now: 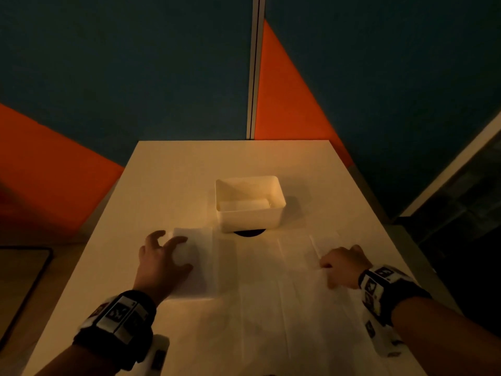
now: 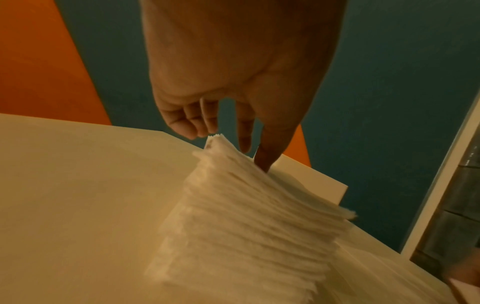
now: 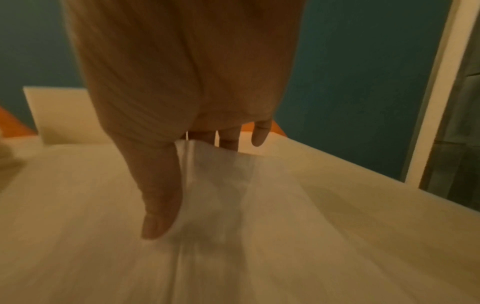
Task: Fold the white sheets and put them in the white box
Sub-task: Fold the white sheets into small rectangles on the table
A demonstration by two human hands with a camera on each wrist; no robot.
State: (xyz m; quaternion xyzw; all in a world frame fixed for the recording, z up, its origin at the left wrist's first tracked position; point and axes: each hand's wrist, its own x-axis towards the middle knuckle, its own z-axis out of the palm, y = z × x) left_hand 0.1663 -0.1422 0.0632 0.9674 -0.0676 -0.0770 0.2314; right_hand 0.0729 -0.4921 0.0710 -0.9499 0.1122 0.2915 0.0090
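The white box [image 1: 250, 203] sits mid-worktop [image 1: 168, 169]. Just in front of it, the left hand [image 1: 160, 256] spreads a wide grip over the sheet stack [image 1: 193, 263], probably steadying it, while the right hand [image 1: 343, 264] pinches a loose sheet [image 1: 284, 294], likely to fold it.

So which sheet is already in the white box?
The folded white sheet lying on the floor of the white box; the other sheets lie outside it on the table.
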